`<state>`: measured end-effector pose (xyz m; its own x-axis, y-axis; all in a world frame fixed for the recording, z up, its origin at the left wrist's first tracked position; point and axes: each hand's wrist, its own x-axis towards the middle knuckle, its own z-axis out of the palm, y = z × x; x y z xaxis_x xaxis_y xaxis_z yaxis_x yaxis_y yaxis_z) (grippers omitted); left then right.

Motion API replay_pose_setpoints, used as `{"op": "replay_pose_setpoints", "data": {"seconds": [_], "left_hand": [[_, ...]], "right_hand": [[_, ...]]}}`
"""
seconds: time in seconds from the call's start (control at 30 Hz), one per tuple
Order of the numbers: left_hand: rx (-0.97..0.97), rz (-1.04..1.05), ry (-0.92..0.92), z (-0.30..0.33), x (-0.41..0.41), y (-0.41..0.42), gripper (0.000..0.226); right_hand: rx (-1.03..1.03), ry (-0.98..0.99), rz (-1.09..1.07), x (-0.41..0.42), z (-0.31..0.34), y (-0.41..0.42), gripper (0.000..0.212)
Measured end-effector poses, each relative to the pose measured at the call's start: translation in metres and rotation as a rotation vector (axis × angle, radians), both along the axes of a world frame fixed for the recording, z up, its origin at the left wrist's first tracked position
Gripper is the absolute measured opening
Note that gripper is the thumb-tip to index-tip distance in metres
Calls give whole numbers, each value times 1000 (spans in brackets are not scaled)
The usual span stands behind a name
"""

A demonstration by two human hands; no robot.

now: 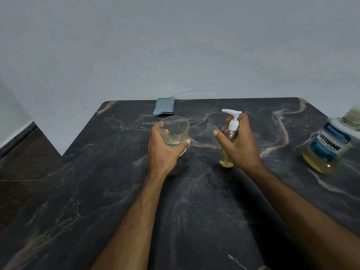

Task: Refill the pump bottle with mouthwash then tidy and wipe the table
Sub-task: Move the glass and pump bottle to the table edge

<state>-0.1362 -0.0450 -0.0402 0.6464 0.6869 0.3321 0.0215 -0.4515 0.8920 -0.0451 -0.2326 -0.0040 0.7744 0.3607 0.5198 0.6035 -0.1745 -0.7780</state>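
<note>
Centre-right of the frame, on the dark veined marble worktop [194, 201]: the small clear pump bottle with white pump head [227, 151] stands upright, pale yellow liquid in its lower part, pump fitted. Right hand [240, 145] wraps its upper body, fingers curled round it, thumb sticking out free to the left. Just left, the left hand [164, 151] grips a clear drinking glass [174, 133] from the side; a shallow pale liquid sits at its bottom. Glass and bottle are apart, nozzle pointing toward the glass.

Judgement: refill looks done or nearly so; likely a pump test or setting-down, tidying not yet begun. Next move calls for setting both down steady, without tipping the glass.

Far right edge: large clear Listerine mouthwash bottle [331, 147], part full; whether capped, cannot tell. Upper centre, against the wall: folded blue-grey cloth [164, 106], untouched, well apart from the hands.
</note>
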Motion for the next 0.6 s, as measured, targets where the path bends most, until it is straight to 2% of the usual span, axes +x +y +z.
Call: {"op": "replay_pose_setpoints", "data": {"seconds": [0.2,0.4,0.5,0.6], "left_hand": [[24,-27,28,0,0,-3,96],[24,-36,59,-1,1,-3,100],[15,-63,74,0,0,-3,102],[10,-86,87,1,-1,-2,102]], "right_hand": [[-25,-29,-28,-5,-6,2,39],[-244,-195,-187,-9,-12,-11,47],[-346,-164,-225,-11,-14,-17,57],[-292,-76,-108,-12,-13,-23,55]]}}
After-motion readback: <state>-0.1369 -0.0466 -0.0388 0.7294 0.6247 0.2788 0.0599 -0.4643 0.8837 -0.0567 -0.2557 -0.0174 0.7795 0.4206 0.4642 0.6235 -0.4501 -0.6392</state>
